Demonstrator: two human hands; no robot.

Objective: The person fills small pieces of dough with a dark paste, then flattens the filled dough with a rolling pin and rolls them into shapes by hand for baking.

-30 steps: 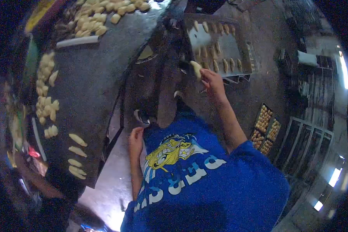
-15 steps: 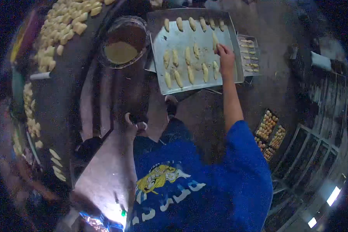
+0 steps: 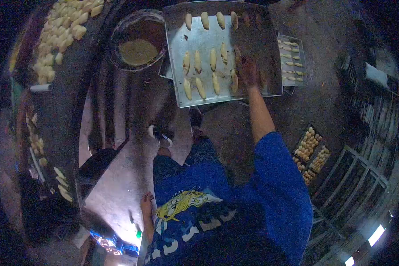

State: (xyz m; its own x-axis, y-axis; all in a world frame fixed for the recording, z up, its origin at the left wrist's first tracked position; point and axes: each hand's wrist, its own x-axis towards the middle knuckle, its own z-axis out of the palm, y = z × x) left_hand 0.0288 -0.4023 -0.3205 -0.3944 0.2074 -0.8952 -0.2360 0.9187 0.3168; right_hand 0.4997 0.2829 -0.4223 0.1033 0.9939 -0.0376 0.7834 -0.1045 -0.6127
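Observation:
Shaped dough pieces [image 3: 213,60] lie in rows on a large metal tray [image 3: 177,95]. My right hand [image 3: 249,71] is over the tray's right part, in deep shadow. A dough piece [image 3: 238,54] shows just left of its fingers; whether they touch or hold it is too dark to tell. Low beside my blue shirt, my left hand [image 3: 147,200] hangs with its fingers apart and nothing in them.
Left of the tray is a round tub [image 3: 137,51] with pale contents. A dark table [image 3: 71,102] at the left bears many dough pieces. Another tray [image 3: 292,60] is behind on the right. Egg trays [image 3: 308,144] and a metal rack [image 3: 363,164] stand lower right.
My left hand has come into view. Shadow now covers the tray's right side and my right hand, which has shifted slightly left and down. The dough piece it pinched is no longer clearly in its fingers.

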